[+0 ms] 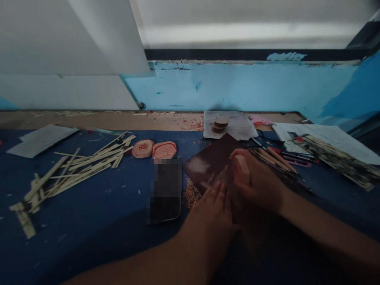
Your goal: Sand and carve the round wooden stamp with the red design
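Both my hands meet over a dark brown board lying on the blue table cloth. My left hand lies with fingers stretched forward, its tips on a thin pale stick on the board. My right hand is curled closed just right of it, over the same spot; what it grips is hidden. A small heap of wood shavings lies at the board's near left edge.
A pile of thin bamboo strips is spread at left. Two round carved wooden slices and a phone lie in the middle. Stacked wood discs sit on paper behind. Carving tools and a strip bundle lie at right.
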A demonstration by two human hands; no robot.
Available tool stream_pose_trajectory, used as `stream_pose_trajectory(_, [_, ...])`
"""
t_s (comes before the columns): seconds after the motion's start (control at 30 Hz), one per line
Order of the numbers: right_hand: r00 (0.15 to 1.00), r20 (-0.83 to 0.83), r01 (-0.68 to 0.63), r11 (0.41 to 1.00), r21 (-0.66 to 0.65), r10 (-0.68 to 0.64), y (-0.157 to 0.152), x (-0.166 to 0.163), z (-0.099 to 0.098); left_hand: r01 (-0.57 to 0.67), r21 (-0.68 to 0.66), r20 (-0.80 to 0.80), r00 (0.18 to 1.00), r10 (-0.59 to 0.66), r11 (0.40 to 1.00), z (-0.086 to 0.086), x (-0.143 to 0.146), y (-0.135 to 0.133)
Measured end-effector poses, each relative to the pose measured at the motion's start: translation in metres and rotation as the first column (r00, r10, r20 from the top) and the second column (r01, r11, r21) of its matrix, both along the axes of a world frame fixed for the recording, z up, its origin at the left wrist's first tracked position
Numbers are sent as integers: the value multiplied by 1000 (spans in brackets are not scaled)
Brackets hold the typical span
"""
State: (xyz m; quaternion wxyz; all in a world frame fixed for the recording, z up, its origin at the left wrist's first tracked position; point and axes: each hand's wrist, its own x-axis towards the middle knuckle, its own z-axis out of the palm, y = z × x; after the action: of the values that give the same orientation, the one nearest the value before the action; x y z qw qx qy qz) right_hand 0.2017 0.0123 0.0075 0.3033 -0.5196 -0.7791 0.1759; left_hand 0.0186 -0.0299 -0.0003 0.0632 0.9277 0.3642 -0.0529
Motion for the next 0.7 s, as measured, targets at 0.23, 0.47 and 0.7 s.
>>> stream_pose_trajectory(0.23, [1000,-16,13,999,52,-12,2,3,-4,20,-6,7,1000,-20,1000,-3,0,-1])
stream_pose_trajectory(0.47, [1000,-27,5,998,63,-4,1,1,-3,-17,-35,9,1000,17,999,-2,1,0])
stream_pose_trajectory(0.7, [999,-38,14,998,58,-12,1,0,-1,-29,-78,2,1000,29,997,1,1,0])
